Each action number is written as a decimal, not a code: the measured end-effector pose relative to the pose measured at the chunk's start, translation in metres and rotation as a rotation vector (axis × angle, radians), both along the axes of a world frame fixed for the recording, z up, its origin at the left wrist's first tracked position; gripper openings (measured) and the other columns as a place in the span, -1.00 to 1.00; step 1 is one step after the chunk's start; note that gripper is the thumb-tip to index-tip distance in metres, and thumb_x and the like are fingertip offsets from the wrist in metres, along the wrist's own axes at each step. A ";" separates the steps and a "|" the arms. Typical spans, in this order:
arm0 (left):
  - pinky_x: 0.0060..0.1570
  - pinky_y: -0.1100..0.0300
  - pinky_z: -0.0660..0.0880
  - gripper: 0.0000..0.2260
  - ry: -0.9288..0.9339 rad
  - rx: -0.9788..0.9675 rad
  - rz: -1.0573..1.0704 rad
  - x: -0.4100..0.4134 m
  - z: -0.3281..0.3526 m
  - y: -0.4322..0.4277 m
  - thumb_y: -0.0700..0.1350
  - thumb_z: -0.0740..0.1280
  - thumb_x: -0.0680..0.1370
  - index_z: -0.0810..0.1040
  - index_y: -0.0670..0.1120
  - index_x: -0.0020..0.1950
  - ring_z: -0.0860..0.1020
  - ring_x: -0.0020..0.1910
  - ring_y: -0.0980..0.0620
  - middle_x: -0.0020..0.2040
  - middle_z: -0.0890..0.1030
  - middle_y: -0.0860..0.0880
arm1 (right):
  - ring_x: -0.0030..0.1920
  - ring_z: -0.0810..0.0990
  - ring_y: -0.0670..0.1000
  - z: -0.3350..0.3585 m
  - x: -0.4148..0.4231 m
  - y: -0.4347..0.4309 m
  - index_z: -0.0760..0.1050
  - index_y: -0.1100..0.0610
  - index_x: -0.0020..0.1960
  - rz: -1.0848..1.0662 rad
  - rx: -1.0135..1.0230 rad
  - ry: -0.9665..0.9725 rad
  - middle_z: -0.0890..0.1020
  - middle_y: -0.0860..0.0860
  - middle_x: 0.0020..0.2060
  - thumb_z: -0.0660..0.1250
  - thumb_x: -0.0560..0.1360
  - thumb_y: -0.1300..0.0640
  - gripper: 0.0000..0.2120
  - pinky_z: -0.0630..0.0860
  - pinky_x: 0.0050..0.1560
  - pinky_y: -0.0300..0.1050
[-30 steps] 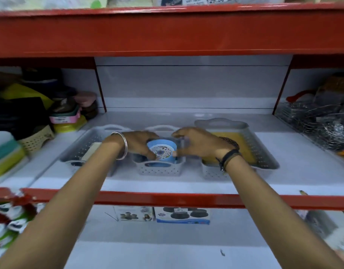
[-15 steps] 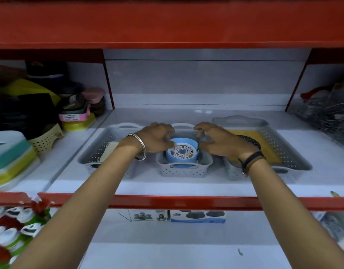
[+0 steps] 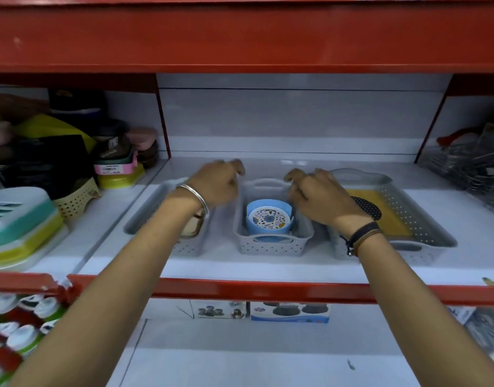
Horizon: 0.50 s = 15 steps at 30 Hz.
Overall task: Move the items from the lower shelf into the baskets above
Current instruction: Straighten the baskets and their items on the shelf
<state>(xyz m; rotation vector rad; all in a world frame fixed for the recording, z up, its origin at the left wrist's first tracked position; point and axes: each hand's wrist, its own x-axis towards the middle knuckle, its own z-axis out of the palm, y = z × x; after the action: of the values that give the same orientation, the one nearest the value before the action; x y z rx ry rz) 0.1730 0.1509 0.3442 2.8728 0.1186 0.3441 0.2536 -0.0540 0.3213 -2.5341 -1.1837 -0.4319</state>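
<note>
On the upper shelf (image 3: 268, 268), three grey perforated baskets stand side by side; the middle basket (image 3: 272, 244) holds the blue bowl (image 3: 269, 217), which sits upright with a flowered lid or dish nested in its mouth; the left basket (image 3: 159, 210) holds a pale item mostly hidden by a wrist, and the right basket (image 3: 402, 202) a yellow mat with a dark dotted pad on it. Both hands hover above the middle basket, each with a loose grip that holds nothing: the left hand (image 3: 215, 181) over its left wall, the right hand (image 3: 317, 195) over its right wall, fingers curled and apart from the bowl. Judging by its look, the bowl is light, stiff plastic, smooth and a little slippery; the rim is the best hold, from both sides; the lid may sit loose. Room is tight sideways between basket walls, open above up to the red beam (image 3: 240, 37); on the lower shelf, two boxes (image 3: 289, 311) lie far back under the near red edge, so a reach must dip beneath it.
</note>
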 end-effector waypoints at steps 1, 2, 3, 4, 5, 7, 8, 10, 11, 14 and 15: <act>0.18 0.01 0.49 -0.48 -0.033 -0.029 0.020 -0.009 0.010 0.008 -0.15 0.03 0.28 0.48 -0.15 0.19 0.57 0.11 -0.21 0.05 0.67 -0.23 | 0.06 0.58 0.16 0.007 -0.007 0.006 0.41 0.14 0.23 0.042 0.097 0.044 0.69 0.11 -0.02 0.15 0.52 0.20 -0.71 0.35 0.30 -0.03; 0.18 0.05 0.49 -0.54 -0.038 -0.062 0.043 -0.020 0.018 0.021 -0.17 0.07 0.34 0.47 -0.15 0.21 0.57 0.12 -0.20 0.06 0.67 -0.21 | 0.03 0.60 0.14 0.013 -0.016 0.016 0.42 0.11 0.23 0.095 0.178 0.116 0.69 0.08 -0.02 0.18 0.52 0.18 -0.71 0.42 0.21 -0.07; 0.18 0.10 0.47 -0.61 -0.001 -0.076 0.075 -0.029 0.024 0.033 -0.21 0.12 0.43 0.45 -0.16 0.23 0.56 0.14 -0.18 0.10 0.65 -0.19 | 0.02 0.60 0.10 0.017 -0.025 0.026 0.41 0.08 0.24 0.145 0.212 0.196 0.68 0.04 0.00 0.19 0.51 0.16 -0.70 0.45 0.13 -0.11; 0.20 0.13 0.43 -0.64 0.066 -0.072 0.104 -0.039 0.026 0.047 -0.26 0.18 0.48 0.42 -0.16 0.28 0.53 0.18 -0.17 0.17 0.62 -0.17 | 0.04 0.59 0.06 0.020 -0.034 0.039 0.40 0.06 0.25 0.194 0.203 0.259 0.67 0.01 0.04 0.21 0.51 0.15 -0.69 0.44 0.10 -0.14; 0.23 0.14 0.40 -0.61 0.165 -0.048 0.132 -0.053 0.027 0.060 -0.25 0.23 0.50 0.37 -0.14 0.34 0.50 0.23 -0.14 0.25 0.56 -0.13 | 0.07 0.57 0.04 0.020 -0.044 0.055 0.39 0.04 0.26 0.232 0.163 0.299 0.66 -0.03 0.06 0.23 0.51 0.13 -0.68 0.43 0.11 -0.14; 0.27 0.18 0.34 -0.49 0.365 0.003 0.164 -0.071 0.022 0.078 -0.16 0.30 0.50 0.25 -0.09 0.42 0.42 0.31 -0.09 0.35 0.46 -0.06 | 0.12 0.52 0.05 0.014 -0.057 0.082 0.38 0.01 0.27 0.266 0.044 0.328 0.63 -0.07 0.13 0.27 0.49 0.10 -0.65 0.42 0.18 -0.06; 0.23 0.23 0.32 -0.47 0.414 0.020 0.178 -0.078 0.016 0.084 -0.14 0.31 0.50 0.22 -0.09 0.44 0.40 0.33 -0.08 0.37 0.43 -0.05 | 0.15 0.50 0.06 0.010 -0.063 0.095 0.39 0.01 0.26 0.260 -0.011 0.327 0.60 -0.06 0.18 0.26 0.49 0.10 -0.66 0.41 0.21 -0.04; 0.07 0.30 0.31 -0.56 0.404 -0.021 0.199 -0.083 0.003 0.095 -0.20 0.27 0.51 0.30 -0.14 0.38 0.43 0.30 -0.08 0.33 0.48 -0.09 | 0.23 0.46 0.13 0.003 -0.069 0.115 0.40 0.02 0.26 0.224 -0.099 0.291 0.55 0.01 0.27 0.20 0.50 0.12 -0.67 0.39 0.27 0.00; 0.06 0.28 0.34 -0.61 0.371 -0.047 0.207 -0.085 -0.002 0.101 -0.23 0.24 0.52 0.34 -0.17 0.35 0.45 0.27 -0.10 0.29 0.52 -0.13 | 0.26 0.44 0.16 0.000 -0.073 0.125 0.38 0.05 0.29 0.192 -0.144 0.267 0.54 0.06 0.27 0.16 0.51 0.15 -0.66 0.36 0.31 0.00; 0.23 0.10 0.43 -0.57 0.333 -0.034 0.187 -0.084 -0.016 0.113 -0.27 0.18 0.51 0.30 -0.20 0.39 0.50 0.23 -0.15 0.20 0.60 -0.21 | 0.29 0.42 0.19 -0.003 -0.082 0.140 0.33 0.17 0.31 0.094 -0.270 0.161 0.57 0.19 0.19 0.08 0.52 0.25 -0.64 0.09 0.46 0.00; 0.24 0.06 0.44 -0.56 0.328 -0.010 0.174 -0.083 -0.019 0.115 -0.26 0.18 0.50 0.30 -0.20 0.39 0.51 0.22 -0.17 0.20 0.60 -0.21 | 0.28 0.43 0.19 -0.004 -0.084 0.143 0.35 0.19 0.27 0.078 -0.295 0.149 0.58 0.21 0.16 0.08 0.51 0.27 -0.66 0.02 0.49 0.01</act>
<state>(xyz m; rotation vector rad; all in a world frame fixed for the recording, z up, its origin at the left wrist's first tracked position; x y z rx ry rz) 0.0896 0.2661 0.3250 2.8905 0.4279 -0.1002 0.1696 0.0894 0.3175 -2.6945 -1.3693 -0.0492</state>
